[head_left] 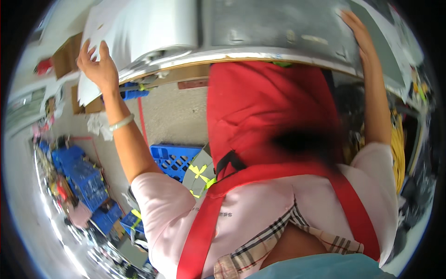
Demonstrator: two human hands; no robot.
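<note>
My left hand is raised at the table's left end, its fingers spread and nothing in them. Beside it lies a large white sheet, bent into a curve along its right side and hanging over the table edge. My right hand rests with fingers stretched out at the right side of a dark grey board, which has a few small light marks near its front edge. Right of that hand is a grey-green sheet or surface. Motion blurs the table top slightly.
The table's front edge runs close to my red apron. Below left, a blue plastic crate stands on the floor. Cardboard boxes lie beyond my left hand, and blue bins farther left. Yellow material hangs at right.
</note>
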